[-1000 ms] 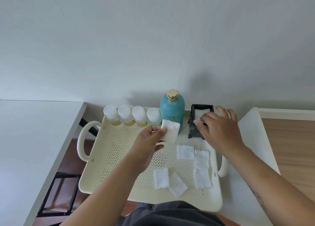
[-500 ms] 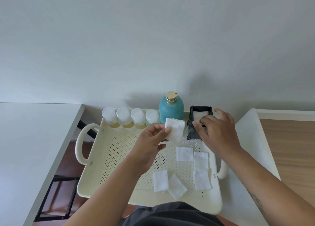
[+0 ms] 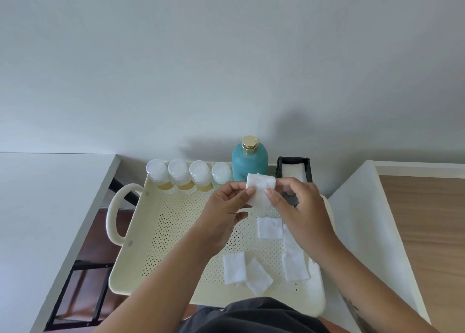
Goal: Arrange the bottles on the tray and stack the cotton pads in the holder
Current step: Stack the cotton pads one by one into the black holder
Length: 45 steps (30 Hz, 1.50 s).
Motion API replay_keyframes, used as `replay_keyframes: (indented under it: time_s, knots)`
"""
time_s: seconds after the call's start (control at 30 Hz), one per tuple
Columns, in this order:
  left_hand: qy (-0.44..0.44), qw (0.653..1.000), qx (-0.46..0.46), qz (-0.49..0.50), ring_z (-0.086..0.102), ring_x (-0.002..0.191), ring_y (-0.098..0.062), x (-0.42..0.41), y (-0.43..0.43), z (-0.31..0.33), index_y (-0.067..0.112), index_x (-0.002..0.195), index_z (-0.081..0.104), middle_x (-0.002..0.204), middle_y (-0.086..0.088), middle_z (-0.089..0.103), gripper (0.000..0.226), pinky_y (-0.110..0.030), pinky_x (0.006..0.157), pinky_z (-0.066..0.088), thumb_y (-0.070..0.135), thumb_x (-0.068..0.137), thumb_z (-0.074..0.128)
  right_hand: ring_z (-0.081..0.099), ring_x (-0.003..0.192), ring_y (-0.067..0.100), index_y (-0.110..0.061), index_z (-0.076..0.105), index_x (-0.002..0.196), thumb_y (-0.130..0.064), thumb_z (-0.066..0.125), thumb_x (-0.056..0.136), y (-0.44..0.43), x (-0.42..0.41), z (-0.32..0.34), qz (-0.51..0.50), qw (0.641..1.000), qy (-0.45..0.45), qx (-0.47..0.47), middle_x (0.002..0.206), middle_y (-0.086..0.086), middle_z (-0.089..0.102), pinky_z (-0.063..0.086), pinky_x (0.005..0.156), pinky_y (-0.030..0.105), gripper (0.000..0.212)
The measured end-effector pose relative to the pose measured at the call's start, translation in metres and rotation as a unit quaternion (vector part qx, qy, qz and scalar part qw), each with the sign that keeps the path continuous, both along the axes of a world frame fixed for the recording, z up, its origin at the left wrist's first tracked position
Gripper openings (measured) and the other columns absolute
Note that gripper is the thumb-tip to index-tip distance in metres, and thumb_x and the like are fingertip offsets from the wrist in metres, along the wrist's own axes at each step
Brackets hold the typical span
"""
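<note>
A white cotton pad (image 3: 259,191) is held above the cream perforated tray (image 3: 176,232), pinched on its left side by my left hand (image 3: 226,212) and on its right side by my right hand (image 3: 302,209). Behind my right hand stands the black holder (image 3: 294,168) at the tray's back right, with white pads inside. Several small clear bottles with white caps (image 3: 187,175) line the tray's back edge, and a teal bottle with a gold cap (image 3: 249,160) stands beside them. Several loose cotton pads (image 3: 269,228) lie on the tray's right and front parts.
A white tabletop (image 3: 45,207) lies to the left of the tray, a white panel (image 3: 372,219) and a wooden surface (image 3: 427,232) to the right. The tray has a loop handle (image 3: 114,212) on its left. A plain wall rises behind.
My right hand left the holder and came left to pinch the pad that my left hand was holding. My left hand carried the pad a little right and up.
</note>
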<state>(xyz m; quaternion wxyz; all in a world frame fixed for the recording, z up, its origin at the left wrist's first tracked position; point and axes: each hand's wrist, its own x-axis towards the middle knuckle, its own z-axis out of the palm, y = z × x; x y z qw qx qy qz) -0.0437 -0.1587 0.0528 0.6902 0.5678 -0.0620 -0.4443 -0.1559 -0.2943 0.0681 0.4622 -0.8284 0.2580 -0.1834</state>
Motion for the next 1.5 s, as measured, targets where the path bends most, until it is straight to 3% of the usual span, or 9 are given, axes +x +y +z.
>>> replay_keyframes:
  time_s: [0.2, 0.37, 0.6, 0.7, 0.8, 1.03, 1.17, 1.33, 1.5]
  knots:
    - [0.010, 1.000, -0.009, -0.006, 0.060, 0.080, -0.014, -0.002, -0.002, -0.003, 0.020, 0.094, 0.066, 0.093, -0.002, 0.069, 0.021, -0.027, 0.070, 0.043, 0.029, 0.078, 0.076, 0.063, 0.078, 0.001, -0.031, 0.064, 0.091, -0.032, 0.066, 0.089, 0.004, 0.002, -0.007, -0.043, 0.983, -0.009, 0.178, 0.083, -0.011, 0.069, 0.049, 0.063, 0.012, 0.003]
    - [-0.075, 0.991, 0.098, -0.045, 0.064, 0.081, -0.010, 0.002, 0.009, -0.016, 0.022, 0.101, 0.069, 0.093, 0.005, 0.072, 0.031, -0.028, 0.074, 0.049, 0.035, 0.076, 0.081, 0.064, 0.071, 0.001, -0.027, 0.066, 0.089, -0.029, 0.066, 0.089, -0.009, 0.000, -0.005, -0.069, 0.984, -0.016, 0.163, 0.078, -0.009, 0.071, 0.047, 0.060, 0.011, 0.002]
    - [-0.304, 0.861, 0.343, -0.220, 0.062, 0.089, 0.002, 0.002, 0.047, -0.060, 0.030, 0.100, 0.066, 0.100, 0.016, 0.068, 0.021, -0.015, 0.072, 0.043, 0.035, 0.082, 0.076, 0.059, 0.066, -0.008, -0.029, 0.065, 0.088, -0.026, 0.064, 0.090, -0.037, -0.002, -0.004, -0.110, 0.986, -0.023, 0.122, 0.080, -0.008, 0.068, 0.042, 0.057, 0.003, 0.004]
    - [-0.331, 0.821, 0.372, -0.281, 0.061, 0.096, -0.005, -0.002, 0.055, -0.071, 0.026, 0.106, 0.066, 0.107, 0.012, 0.064, 0.027, -0.018, 0.081, 0.045, 0.031, 0.082, 0.076, 0.059, 0.072, -0.003, -0.023, 0.065, 0.096, -0.027, 0.062, 0.092, -0.044, -0.001, -0.007, -0.123, 0.987, -0.018, 0.100, 0.084, -0.008, 0.067, 0.043, 0.060, 0.007, 0.007]
    - [-0.374, 0.781, 0.391, -0.312, 0.059, 0.099, -0.008, -0.005, 0.056, -0.076, 0.026, 0.107, 0.065, 0.109, 0.010, 0.062, 0.029, -0.023, 0.087, 0.046, 0.029, 0.080, 0.077, 0.060, 0.078, 0.012, -0.022, 0.062, 0.097, -0.028, 0.059, 0.093, -0.051, 0.001, -0.008, -0.143, 0.985, -0.021, 0.090, 0.086, -0.007, 0.064, 0.047, 0.065, 0.026, 0.007]
    - [-0.450, 0.716, 0.416, -0.334, 0.056, 0.095, -0.011, -0.010, 0.054, -0.081, 0.028, 0.102, 0.063, 0.105, 0.011, 0.058, 0.024, -0.030, 0.081, 0.051, 0.036, 0.081, 0.073, 0.056, 0.076, -0.004, -0.026, 0.060, 0.096, -0.030, 0.057, 0.093, -0.066, 0.008, -0.010, -0.171, 0.984, 0.000, 0.057, 0.086, -0.015, 0.061, 0.037, 0.061, 0.015, 0.006]
    - [-0.448, 0.712, 0.417, -0.345, 0.054, 0.095, -0.010, -0.008, 0.056, -0.087, 0.028, 0.098, 0.063, 0.104, 0.011, 0.056, 0.017, -0.028, 0.080, 0.049, 0.032, 0.083, 0.071, 0.057, 0.083, 0.002, -0.025, 0.061, 0.097, -0.029, 0.057, 0.093, -0.073, 0.013, -0.011, -0.170, 0.983, 0.010, 0.062, 0.089, -0.015, 0.061, 0.040, 0.065, 0.019, 0.008]
    - [-0.443, 0.721, 0.403, -0.349, 0.054, 0.095, -0.011, -0.009, 0.060, -0.090, 0.028, 0.094, 0.062, 0.103, 0.010, 0.055, 0.009, -0.030, 0.083, 0.051, 0.030, 0.086, 0.066, 0.049, 0.118, 0.022, -0.029, 0.060, 0.088, -0.033, 0.057, 0.092, -0.073, 0.022, -0.013, -0.161, 0.981, 0.058, 0.094, 0.120, -0.001, 0.055, 0.043, 0.094, 0.037, 0.006]
    - [-0.407, 0.769, 0.387, -0.305, 0.059, 0.090, -0.010, -0.009, 0.065, -0.086, 0.030, 0.091, 0.057, 0.098, 0.013, 0.060, 0.009, -0.029, 0.079, 0.053, 0.027, 0.084, 0.062, 0.036, 0.126, 0.023, -0.029, 0.058, 0.074, -0.031, 0.058, 0.089, -0.068, 0.030, -0.011, -0.199, 0.972, 0.088, 0.085, 0.114, -0.008, 0.039, 0.037, 0.091, 0.034, 0.015]
